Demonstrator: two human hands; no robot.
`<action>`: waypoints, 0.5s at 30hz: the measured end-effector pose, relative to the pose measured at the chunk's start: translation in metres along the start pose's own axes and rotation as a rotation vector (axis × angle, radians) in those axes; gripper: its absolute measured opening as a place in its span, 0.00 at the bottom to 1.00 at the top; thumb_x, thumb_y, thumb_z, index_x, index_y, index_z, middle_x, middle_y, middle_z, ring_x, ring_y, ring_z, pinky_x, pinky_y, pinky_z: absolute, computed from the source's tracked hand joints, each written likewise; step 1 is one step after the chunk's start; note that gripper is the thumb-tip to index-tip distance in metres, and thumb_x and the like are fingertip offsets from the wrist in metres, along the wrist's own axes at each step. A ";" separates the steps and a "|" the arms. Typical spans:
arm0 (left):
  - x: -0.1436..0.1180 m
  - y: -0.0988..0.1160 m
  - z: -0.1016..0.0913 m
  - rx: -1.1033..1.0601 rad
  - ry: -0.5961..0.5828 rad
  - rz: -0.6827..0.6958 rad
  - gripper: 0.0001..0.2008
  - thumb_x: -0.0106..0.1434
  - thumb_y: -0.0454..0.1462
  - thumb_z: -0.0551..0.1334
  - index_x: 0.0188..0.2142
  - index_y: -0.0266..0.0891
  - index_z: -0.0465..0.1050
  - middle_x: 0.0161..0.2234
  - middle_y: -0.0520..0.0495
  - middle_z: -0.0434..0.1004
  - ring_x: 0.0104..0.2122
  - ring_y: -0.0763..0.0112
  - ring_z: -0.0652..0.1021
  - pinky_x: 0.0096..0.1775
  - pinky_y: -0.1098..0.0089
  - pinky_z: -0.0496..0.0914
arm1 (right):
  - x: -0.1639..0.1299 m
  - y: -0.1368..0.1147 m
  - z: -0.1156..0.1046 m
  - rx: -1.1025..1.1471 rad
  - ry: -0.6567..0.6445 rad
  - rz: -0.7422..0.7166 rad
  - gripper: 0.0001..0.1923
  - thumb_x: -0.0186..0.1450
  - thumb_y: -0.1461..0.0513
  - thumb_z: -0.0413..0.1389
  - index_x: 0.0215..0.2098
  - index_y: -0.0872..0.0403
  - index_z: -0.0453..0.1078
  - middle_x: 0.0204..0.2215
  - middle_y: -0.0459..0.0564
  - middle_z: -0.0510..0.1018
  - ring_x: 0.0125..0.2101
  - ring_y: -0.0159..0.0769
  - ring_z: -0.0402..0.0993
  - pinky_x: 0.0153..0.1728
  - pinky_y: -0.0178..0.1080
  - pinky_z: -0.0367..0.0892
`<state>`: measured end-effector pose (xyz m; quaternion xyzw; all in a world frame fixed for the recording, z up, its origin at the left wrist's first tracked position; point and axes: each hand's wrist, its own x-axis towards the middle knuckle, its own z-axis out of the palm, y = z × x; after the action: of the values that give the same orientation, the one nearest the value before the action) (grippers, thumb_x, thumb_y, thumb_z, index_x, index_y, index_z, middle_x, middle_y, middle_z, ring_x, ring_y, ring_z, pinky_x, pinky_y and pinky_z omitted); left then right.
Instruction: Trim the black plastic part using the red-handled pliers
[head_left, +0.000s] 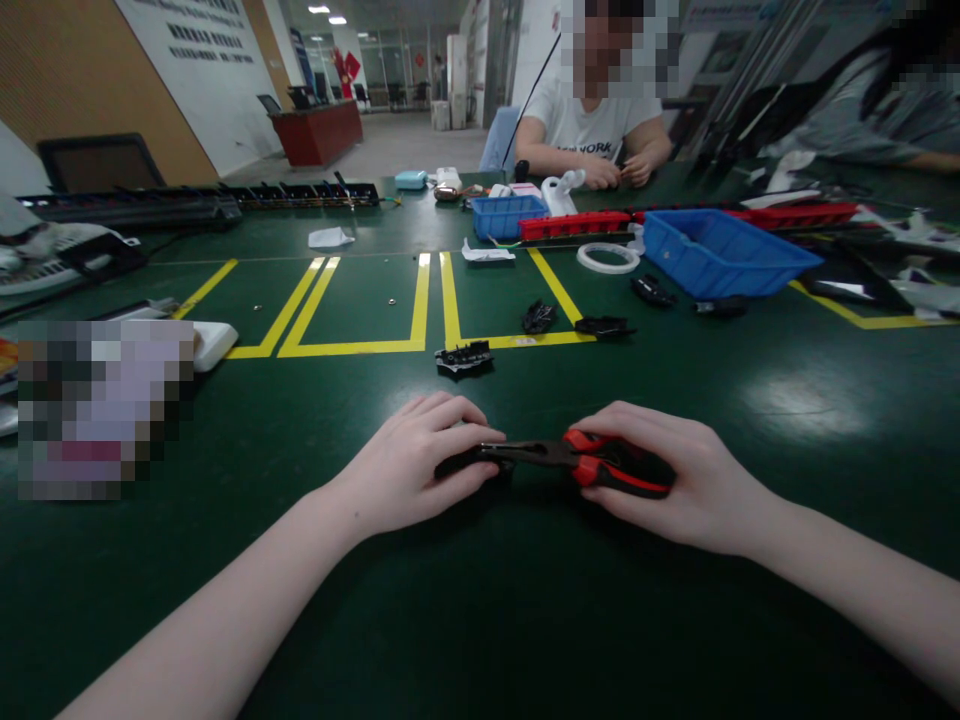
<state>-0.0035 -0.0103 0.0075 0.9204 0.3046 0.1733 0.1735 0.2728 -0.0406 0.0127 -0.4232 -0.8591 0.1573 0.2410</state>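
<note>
My right hand (697, 480) is closed around the red and black handles of long-nose pliers (544, 453). Their jaws point left and reach the fingertips of my left hand (424, 460). Between its thumb and fingers, my left hand grips a small black part (459, 462), mostly hidden by the fingers. The plier tips touch or overlap this part; whether they clamp it I cannot tell. Just beyond my hands lies a black plastic piece with a jagged edge (465, 358). More black plastic pieces (538, 317) (604, 327) rest near the yellow tape.
Yellow tape (352, 348) marks boxes on the green table (480, 640). Farther back stand a large blue bin (724, 265), a smaller blue bin (510, 215) and a white tape roll (607, 258). A white object (215, 343) lies left. Across the table sits a person (600, 130).
</note>
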 end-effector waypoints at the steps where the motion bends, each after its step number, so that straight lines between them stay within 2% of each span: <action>1: 0.000 0.000 0.000 0.002 0.002 -0.019 0.16 0.66 0.42 0.58 0.52 0.44 0.68 0.48 0.47 0.71 0.48 0.63 0.70 0.48 0.60 0.66 | 0.000 0.000 0.000 0.001 -0.003 0.001 0.16 0.59 0.57 0.58 0.45 0.51 0.68 0.38 0.50 0.77 0.35 0.36 0.75 0.35 0.39 0.71; 4: 0.000 -0.001 0.000 0.035 0.008 -0.063 0.26 0.62 0.45 0.61 0.58 0.43 0.61 0.52 0.45 0.68 0.51 0.59 0.68 0.52 0.55 0.64 | 0.000 0.002 -0.001 -0.006 -0.026 0.004 0.16 0.59 0.57 0.58 0.46 0.51 0.68 0.38 0.50 0.77 0.35 0.36 0.75 0.35 0.39 0.71; 6: 0.001 -0.002 0.000 0.056 -0.003 -0.067 0.28 0.61 0.45 0.62 0.59 0.43 0.61 0.53 0.44 0.68 0.51 0.57 0.68 0.51 0.54 0.64 | 0.000 0.003 -0.001 -0.017 -0.052 0.004 0.17 0.59 0.57 0.58 0.46 0.51 0.68 0.39 0.50 0.77 0.36 0.36 0.75 0.36 0.39 0.72; 11: 0.002 -0.005 0.001 0.040 -0.043 -0.065 0.18 0.62 0.43 0.61 0.52 0.43 0.68 0.47 0.45 0.69 0.45 0.61 0.71 0.46 0.59 0.68 | 0.001 0.003 -0.001 -0.012 -0.086 0.028 0.18 0.59 0.56 0.58 0.47 0.50 0.68 0.39 0.50 0.77 0.36 0.37 0.75 0.36 0.39 0.72; 15: 0.001 -0.005 0.003 0.027 -0.019 -0.083 0.17 0.62 0.42 0.62 0.50 0.43 0.67 0.46 0.46 0.70 0.44 0.63 0.71 0.43 0.61 0.69 | 0.000 0.001 0.000 0.010 -0.076 0.029 0.17 0.59 0.57 0.58 0.46 0.50 0.68 0.39 0.50 0.77 0.36 0.37 0.75 0.35 0.39 0.72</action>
<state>-0.0041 -0.0071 0.0032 0.9109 0.3430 0.1533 0.1709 0.2734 -0.0397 0.0121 -0.4283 -0.8606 0.1811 0.2078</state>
